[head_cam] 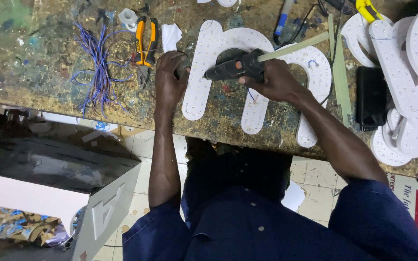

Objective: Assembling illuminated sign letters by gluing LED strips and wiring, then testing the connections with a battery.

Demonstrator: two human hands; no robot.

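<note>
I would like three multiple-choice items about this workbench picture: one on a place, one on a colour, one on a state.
1. Where does the bundle of wires lie?
A. left of the pliers
B. on the white letter
C. on the floor

2. What colour are the handles of the pliers?
A. green and white
B. orange and black
C. red and blue

3. What is the right hand doing?
A. resting open on the bench
B. holding a pen
C. gripping the black glue gun

Answers:
1 A, the wires lie on the bench to the left of the pliers.
2 B, both colours show on the handles.
3 C, its fingers close round the black glue gun above the white letter, while the left hand rests at that letter's edge.
</note>
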